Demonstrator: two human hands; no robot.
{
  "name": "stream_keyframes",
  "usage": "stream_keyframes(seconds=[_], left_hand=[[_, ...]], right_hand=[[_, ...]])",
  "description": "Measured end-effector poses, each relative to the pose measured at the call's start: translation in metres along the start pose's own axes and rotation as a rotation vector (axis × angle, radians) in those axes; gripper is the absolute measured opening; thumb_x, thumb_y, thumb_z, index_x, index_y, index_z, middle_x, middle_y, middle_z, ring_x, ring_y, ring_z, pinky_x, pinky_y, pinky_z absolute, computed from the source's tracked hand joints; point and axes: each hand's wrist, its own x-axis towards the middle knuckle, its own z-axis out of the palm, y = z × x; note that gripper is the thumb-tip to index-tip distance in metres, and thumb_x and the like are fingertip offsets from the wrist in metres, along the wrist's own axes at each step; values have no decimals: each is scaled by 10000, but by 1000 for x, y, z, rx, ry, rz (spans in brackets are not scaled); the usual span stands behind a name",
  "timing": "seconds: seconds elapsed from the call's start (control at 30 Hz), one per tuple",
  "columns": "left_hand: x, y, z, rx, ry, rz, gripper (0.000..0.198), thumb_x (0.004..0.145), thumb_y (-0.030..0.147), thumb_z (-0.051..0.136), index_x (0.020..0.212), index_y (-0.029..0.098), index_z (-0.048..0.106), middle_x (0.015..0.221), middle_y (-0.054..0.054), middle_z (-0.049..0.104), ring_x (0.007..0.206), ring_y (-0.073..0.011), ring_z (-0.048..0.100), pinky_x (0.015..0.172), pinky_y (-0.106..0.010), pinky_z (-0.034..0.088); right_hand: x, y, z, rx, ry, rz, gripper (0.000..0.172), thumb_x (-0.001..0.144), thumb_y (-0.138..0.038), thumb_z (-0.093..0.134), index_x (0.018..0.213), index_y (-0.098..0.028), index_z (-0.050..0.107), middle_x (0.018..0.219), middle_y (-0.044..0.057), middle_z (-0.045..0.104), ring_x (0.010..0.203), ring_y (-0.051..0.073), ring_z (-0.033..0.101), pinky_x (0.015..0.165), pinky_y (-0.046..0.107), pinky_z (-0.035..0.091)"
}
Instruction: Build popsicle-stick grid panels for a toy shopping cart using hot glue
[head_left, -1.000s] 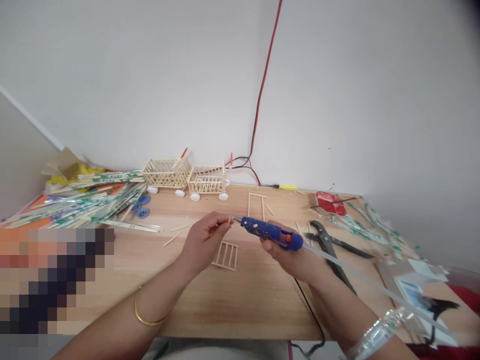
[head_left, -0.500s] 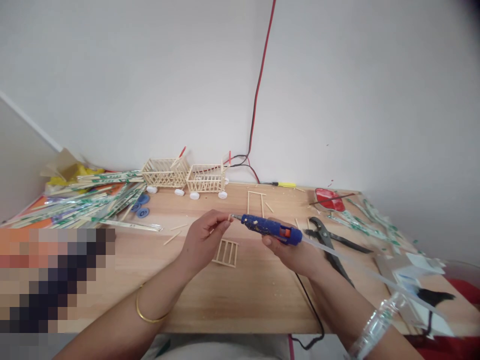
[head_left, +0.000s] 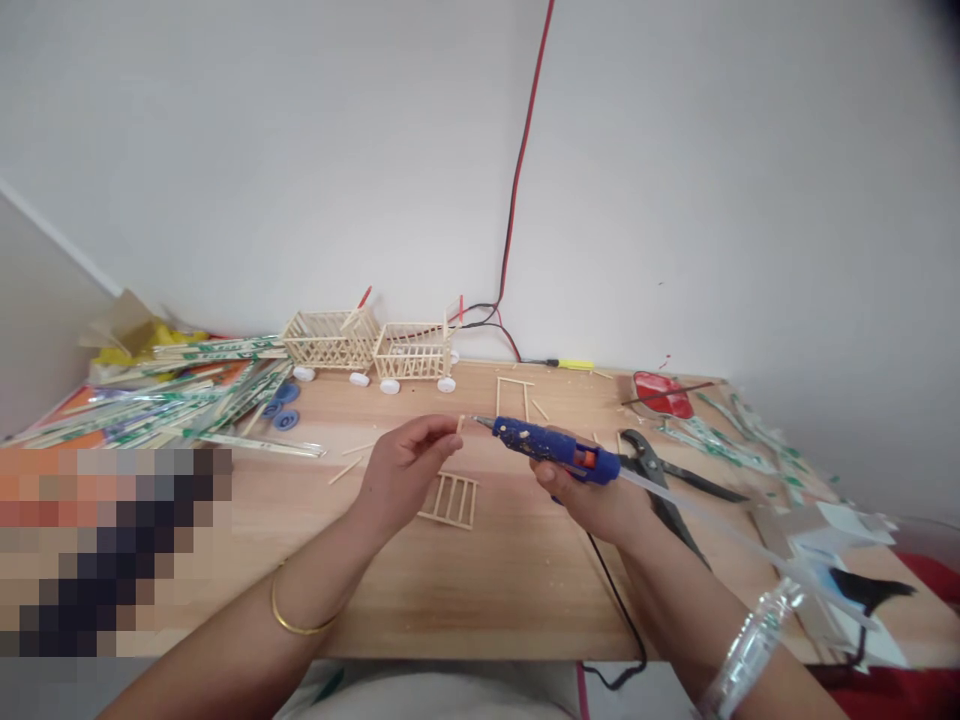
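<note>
Between thumb and fingers, my left hand [head_left: 409,465] pinches a short wooden stick [head_left: 460,424], mostly hidden by the fingers. My right hand [head_left: 589,495] is wrapped round a blue hot glue gun [head_left: 555,448], whose metal nozzle points left and sits just short of the stick's end. A long translucent glue stick [head_left: 697,510] runs out of the gun's back. Below my left fingers, a small ladder-like stick frame [head_left: 455,501] lies flat on the wooden table [head_left: 480,600]. Farther back lies an open three-sided stick frame [head_left: 514,382], partly behind the gun.
Two small stick carts with white wheels, a larger cart [head_left: 330,340] and a smaller cart [head_left: 414,352], stand by the wall. Wrapped chopsticks [head_left: 217,390] and blue wheels [head_left: 285,420] lie left. Pliers [head_left: 652,470], a red container [head_left: 664,396] and torn wrappers [head_left: 720,445] lie right.
The glue gun has shifted slightly right, so its nozzle has drawn away from the stick in my left hand. My left hand stays nearly where it was, still pinching the stick.
</note>
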Motion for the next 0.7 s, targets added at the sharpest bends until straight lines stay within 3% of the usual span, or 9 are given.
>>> stream_keyframes(seconds=[0.13,0.3,0.7], left_hand=[[4,-3,0,-368,-22,-180,116,710,247,703,759,151,658,689,2,631,615,-94,536,628,-223,443],[8,-4,-5,-752,-80,-362,153,708,231,719,703,132,602,671,4,590,610,-79,545,622,-216,478],[6,0,-5,-861,-93,-422,191,688,200,737,663,111,571,630,7,524,556,-51,441,465,-156,341]], right_hand=[[-2,6,-1,31,-14,-47,369,804,-561,524,736,-199,498,618,-21,441,550,112,407,507,251,329],[-3,13,1,-68,-119,4,340,761,-521,591,747,-197,488,663,-10,507,591,123,442,542,252,334],[-3,7,10,-165,-101,41,272,747,-448,603,738,-202,488,615,-29,515,556,115,430,515,231,310]])
